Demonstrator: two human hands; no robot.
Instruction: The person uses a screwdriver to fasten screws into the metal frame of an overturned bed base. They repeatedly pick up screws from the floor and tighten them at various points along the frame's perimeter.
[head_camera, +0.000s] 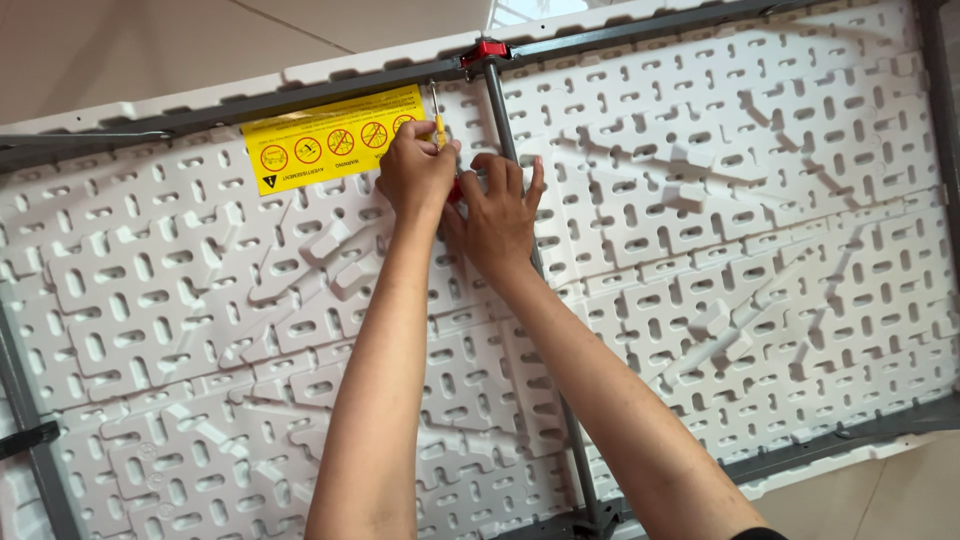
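Lying upside down on pale floor tiles, a white ribbed plastic surface (700, 230) is worked on.
A yellow-handled screwdriver (437, 122) is gripped in the left hand (416, 172) beside the grey crossbar (505, 120); the right hand (497, 215) is curled there, its hold hidden.

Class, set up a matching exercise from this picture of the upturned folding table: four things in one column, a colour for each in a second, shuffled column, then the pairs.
Things:
1. warning sticker
2. bracket on the frame rail
3. centre bar
4. ribbed table underside

Colours:
A. grey
B. white
C. yellow
D. red

Pairs: 1-C, 2-D, 3-A, 4-B
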